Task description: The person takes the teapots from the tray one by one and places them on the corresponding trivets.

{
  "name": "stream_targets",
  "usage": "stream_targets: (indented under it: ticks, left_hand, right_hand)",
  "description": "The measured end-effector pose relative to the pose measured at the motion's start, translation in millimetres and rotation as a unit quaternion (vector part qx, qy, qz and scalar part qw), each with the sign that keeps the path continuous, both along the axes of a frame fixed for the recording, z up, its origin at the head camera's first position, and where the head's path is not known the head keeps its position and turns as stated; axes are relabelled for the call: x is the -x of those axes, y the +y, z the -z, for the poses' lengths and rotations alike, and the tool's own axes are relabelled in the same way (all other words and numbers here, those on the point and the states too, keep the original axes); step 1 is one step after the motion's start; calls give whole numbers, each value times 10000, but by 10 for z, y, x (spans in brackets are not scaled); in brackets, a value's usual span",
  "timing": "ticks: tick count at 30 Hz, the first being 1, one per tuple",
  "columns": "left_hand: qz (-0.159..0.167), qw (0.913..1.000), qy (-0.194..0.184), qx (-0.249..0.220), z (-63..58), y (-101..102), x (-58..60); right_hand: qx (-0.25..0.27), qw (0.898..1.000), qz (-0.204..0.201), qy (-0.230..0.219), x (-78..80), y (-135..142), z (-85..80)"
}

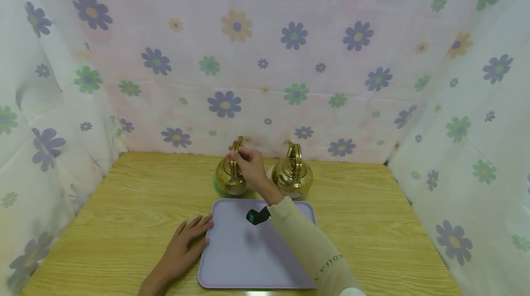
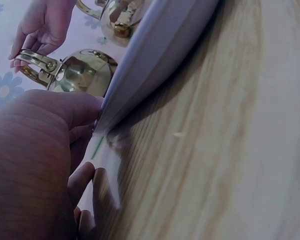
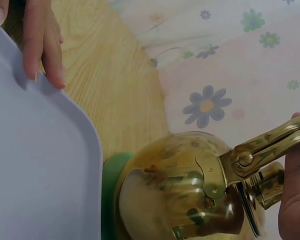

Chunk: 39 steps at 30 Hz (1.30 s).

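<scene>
Two shiny golden kettles stand side by side behind a pale lilac tray (image 1: 238,250). My right hand (image 1: 251,165) reaches over the tray and holds the raised handle of the left kettle (image 3: 190,175), thumb and fingers at the top of its loop. This kettle sits on a green round base (image 3: 112,192). The right kettle (image 1: 285,178) stands just beyond my right wrist, its handle also upright. My left hand (image 1: 184,245) rests at the tray's left edge, fingers extended, with fingertips at the rim. In the left wrist view, the thumb touches the tray's edge.
The tray lies on a wood-grain table (image 1: 136,213) close to its front edge. A flowered curtain (image 1: 265,79) encloses the back and both sides, close behind the kettles. A black wrist camera (image 1: 257,216) on my right arm hangs over the tray.
</scene>
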<state>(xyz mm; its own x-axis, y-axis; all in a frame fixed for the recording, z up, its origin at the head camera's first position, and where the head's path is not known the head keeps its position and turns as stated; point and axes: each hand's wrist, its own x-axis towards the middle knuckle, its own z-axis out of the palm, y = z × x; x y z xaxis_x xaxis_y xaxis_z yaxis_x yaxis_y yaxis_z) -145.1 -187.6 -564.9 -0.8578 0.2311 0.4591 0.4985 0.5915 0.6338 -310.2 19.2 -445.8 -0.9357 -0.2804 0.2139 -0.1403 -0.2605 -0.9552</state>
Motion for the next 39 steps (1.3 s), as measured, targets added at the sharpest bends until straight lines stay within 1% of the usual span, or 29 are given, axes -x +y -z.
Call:
stream_targets:
  ticks: [3,8,13,16,20,22,24,29,32,34,37,39]
  left_hand:
    - [8,10000,-34,28,-1,-10,3]
    - [24,9999,-107,59,14,-20,3]
    - [49,10000,18,29,30,-32,3]
    - [55,9999,92,41,24,-34,1]
    - [98,9999,53,59,-4,-28,-2]
    - [114,9999,4,69,-18,-24,4]
    - [131,9999,-54,74,-31,-23,16]
    - [222,9996,-11,169,-68,-24,64]
    - [236,9994,25,260,-83,-28,70]
    - [202,9992,-5,352,-93,-29,62]
    - [93,9982,-23,596,-128,-32,48]
    - [-71,9959,76,901,-170,-34,45]
  right_hand:
    - [-84,9999,58,-47,26,18,1]
    - [-256,9996,35,-146,66,33,3]
    - [-230,9991,-11,-353,90,28,5]
    - [-228,9981,-152,-546,106,40,-14]
    - [-363,9955,-430,-766,146,85,-44]
    - [-403,9946,-514,-803,164,104,-51]
    - [-431,9946,-514,-791,174,113,-57]
    - [-519,9964,-424,-523,171,118,-52]
    - [-740,9959,-364,-378,114,102,-55]
    - [-991,9944,-263,-250,55,92,-64]
    - [-1548,9877,-23,205,-64,93,-82]
    - [-1981,9783,133,590,-153,110,-69]
